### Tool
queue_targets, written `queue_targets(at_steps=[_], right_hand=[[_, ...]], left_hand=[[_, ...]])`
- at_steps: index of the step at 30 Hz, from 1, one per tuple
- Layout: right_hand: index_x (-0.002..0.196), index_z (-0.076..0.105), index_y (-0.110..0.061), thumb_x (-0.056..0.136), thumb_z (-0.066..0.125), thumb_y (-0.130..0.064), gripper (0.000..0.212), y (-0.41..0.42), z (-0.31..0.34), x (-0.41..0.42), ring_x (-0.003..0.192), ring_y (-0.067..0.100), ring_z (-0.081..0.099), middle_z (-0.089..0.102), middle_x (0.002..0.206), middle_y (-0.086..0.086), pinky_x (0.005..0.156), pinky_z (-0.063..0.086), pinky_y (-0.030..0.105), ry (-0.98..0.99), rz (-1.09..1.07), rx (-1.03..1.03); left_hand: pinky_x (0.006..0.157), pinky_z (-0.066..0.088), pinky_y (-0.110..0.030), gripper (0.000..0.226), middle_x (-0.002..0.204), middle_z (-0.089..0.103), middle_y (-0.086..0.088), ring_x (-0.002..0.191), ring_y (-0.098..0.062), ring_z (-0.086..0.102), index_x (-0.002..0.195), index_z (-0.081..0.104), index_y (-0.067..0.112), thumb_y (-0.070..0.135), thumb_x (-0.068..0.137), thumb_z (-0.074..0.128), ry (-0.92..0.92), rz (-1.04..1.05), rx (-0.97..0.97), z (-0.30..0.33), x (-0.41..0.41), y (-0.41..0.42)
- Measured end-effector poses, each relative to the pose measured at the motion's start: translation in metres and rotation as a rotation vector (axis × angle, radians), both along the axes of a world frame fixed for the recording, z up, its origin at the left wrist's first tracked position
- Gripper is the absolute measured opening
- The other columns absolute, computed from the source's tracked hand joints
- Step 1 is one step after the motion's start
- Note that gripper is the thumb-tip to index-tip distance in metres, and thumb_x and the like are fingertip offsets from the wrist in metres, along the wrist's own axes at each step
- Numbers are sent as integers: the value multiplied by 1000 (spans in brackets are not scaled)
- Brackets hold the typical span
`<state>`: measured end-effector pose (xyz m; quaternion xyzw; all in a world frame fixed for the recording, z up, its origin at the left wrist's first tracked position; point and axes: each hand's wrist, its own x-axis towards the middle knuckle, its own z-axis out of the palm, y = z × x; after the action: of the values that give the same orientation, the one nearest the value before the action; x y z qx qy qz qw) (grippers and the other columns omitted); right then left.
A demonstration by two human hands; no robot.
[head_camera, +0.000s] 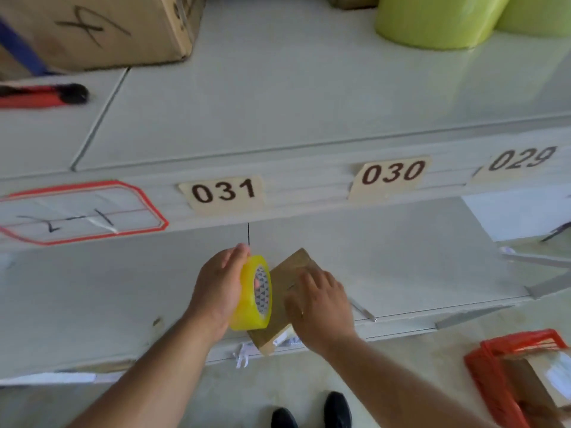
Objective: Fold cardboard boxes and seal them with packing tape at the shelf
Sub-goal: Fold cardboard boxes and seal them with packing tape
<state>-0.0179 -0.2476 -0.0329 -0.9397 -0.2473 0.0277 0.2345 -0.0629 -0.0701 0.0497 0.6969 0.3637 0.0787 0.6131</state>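
Two hands at the lower shelf [401,273]. Left hand [217,287]: curled round a yellow tape roll [255,293], held on edge. Right hand [318,304]: fingers flat, pressing down on a small cardboard box [289,273]. Box lies on the shelf's front edge, just right of the roll, touching it, between both hands. Upper shelf: red utility knife [40,95], large carton [102,29].

one tape roll [251,293]; two cardboard boxes [285,291] [102,26]; three number labels [223,193] [391,174] [522,160]; two green rolls [432,20] [537,13]

Warehouse storeroom — grey metal shelving [278,118], numbered bin labels [224,193], stored carton [92,29]
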Motion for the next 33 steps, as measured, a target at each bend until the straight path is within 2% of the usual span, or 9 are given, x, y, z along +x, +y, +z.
queue_targets(at_steps=[3,7,11,14,16,18,21,24,33], right_hand=[[139,61,-27,80,51,-79,80,15,-15,-43,139,25,52,59,146,-2,119,21,44,39,142,-162],[128,69,-19,71,49,-88,92,27,-15,-49,145,28,48,56,151,5,118,15,54,58,113,-322],[163,23,-9,85,46,-72,102,17,6,-33,161,23,2,8,175,7,128,-5,48,161,293,-498],[166,9,-12,91,51,-68,103,0,36,-16,161,20,0,0,175,4,128,-2,42,211,402,-573],[161,30,-18,97,59,-51,78,-3,69,-22,153,21,32,31,168,4,128,23,41,353,341,-389],[133,58,-23,102,62,-36,34,1,107,-42,112,14,69,72,123,-3,106,52,45,588,160,100],[120,64,-19,106,57,-31,20,3,159,-70,98,17,76,79,102,1,92,61,38,845,21,695],[133,54,-32,104,59,-31,29,-7,175,-85,105,4,73,76,106,-18,95,58,28,843,41,775],[137,49,-33,106,56,-10,39,-50,173,-86,87,26,70,73,99,24,83,56,47,835,25,845]], left_hand=[[105,51,-41,34,107,75,17,109,-7,67,99,79,28,43,86,51,-77,118,90,5,-27,10],[108,48,-40,36,115,72,17,114,-8,64,109,76,27,43,88,50,-132,188,136,18,-57,14],[103,48,-35,20,118,71,16,114,-7,64,110,73,34,37,96,58,-196,222,155,27,-78,16],[97,47,-23,18,118,70,13,110,-1,62,114,66,33,21,103,61,-260,253,137,36,-87,5],[88,47,-17,24,116,68,13,105,2,63,116,58,37,17,103,59,-308,262,120,44,-92,-9],[90,50,-26,24,117,67,18,107,-3,65,121,54,39,26,102,59,-335,254,135,48,-94,-26],[95,48,-26,31,117,63,26,115,-2,61,125,49,43,37,94,54,-362,236,156,56,-95,-59],[94,51,-29,35,121,62,26,115,-4,62,126,49,43,36,92,54,-407,209,59,67,-93,-93],[86,50,-29,42,92,75,16,89,0,67,119,63,35,19,86,82,-266,64,194,91,-92,-90]])
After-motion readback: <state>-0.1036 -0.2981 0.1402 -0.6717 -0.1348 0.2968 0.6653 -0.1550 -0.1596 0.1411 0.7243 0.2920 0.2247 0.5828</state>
